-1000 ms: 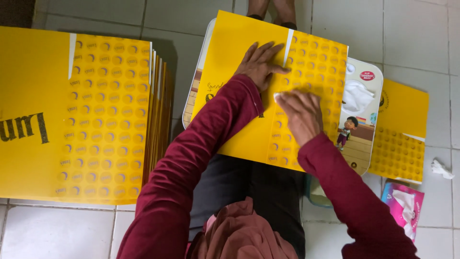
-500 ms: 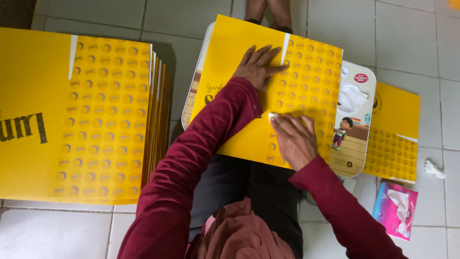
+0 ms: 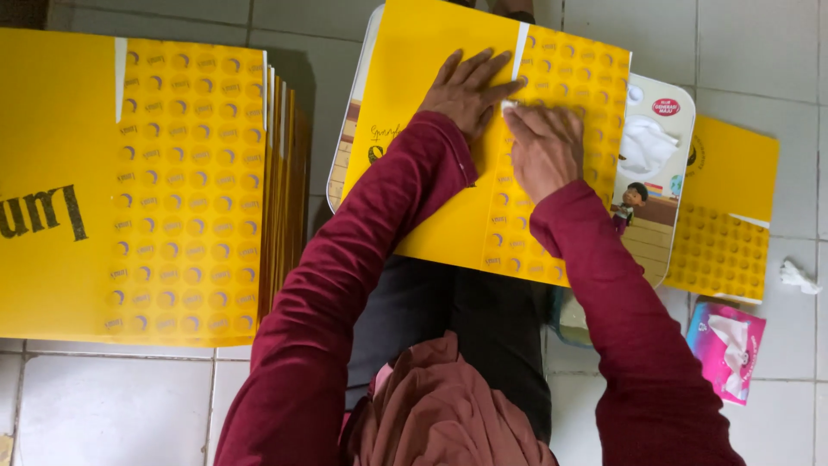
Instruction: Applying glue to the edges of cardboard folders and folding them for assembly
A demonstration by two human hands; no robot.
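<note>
A yellow cardboard sheet (image 3: 431, 78) with a dotted panel and a white strip lies on a small illustrated lap table (image 3: 660, 155) in front of me. My left hand (image 3: 466, 86) rests flat on the sheet, fingers spread, just left of the white strip. My right hand (image 3: 543, 147) presses its fingers, held together, on the dotted panel beside the strip, touching the left hand's fingertips. A small white bit shows under the right fingertips. Both arms wear dark red sleeves.
A tall stack of the same yellow sheets (image 3: 172, 190) lies on the white tiled floor at my left. Another yellow sheet (image 3: 729, 207) lies at the right, with a pink tissue pack (image 3: 724, 349) and a crumpled white tissue (image 3: 798, 276) near it.
My right hand has slid up the dotted panel toward the left hand. The left hand has stayed flat on the sheet. The view has shifted a little.
</note>
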